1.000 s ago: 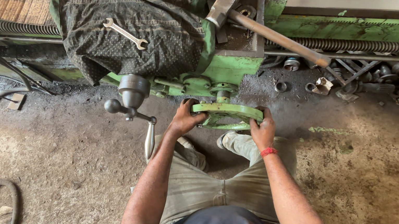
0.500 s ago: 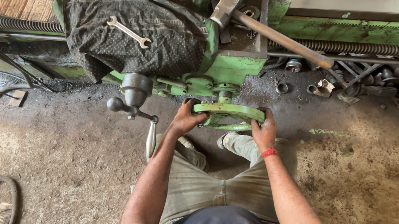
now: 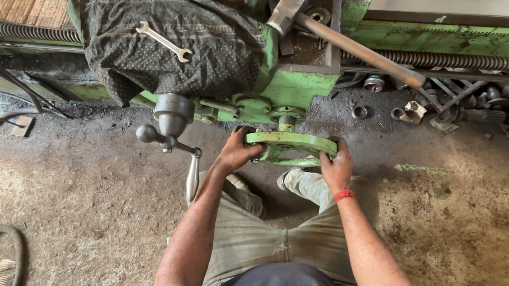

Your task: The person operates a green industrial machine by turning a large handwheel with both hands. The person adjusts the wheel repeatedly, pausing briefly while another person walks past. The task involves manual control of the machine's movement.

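Green handwheel point(image 3: 292, 140) sits clamped between left hand point(image 3: 237, 152) and right hand point(image 3: 335, 168), both unmoved since before; wrench point(image 3: 163, 41) lies beyond them.

Both bare forearms are stretched up from the bottom of the frame toward its centre. The left hand point(image 3: 236, 152) is curled shut, fingers wrapped forward. The right hand point(image 3: 336, 167) is clenched too, a red band worn at its wrist.
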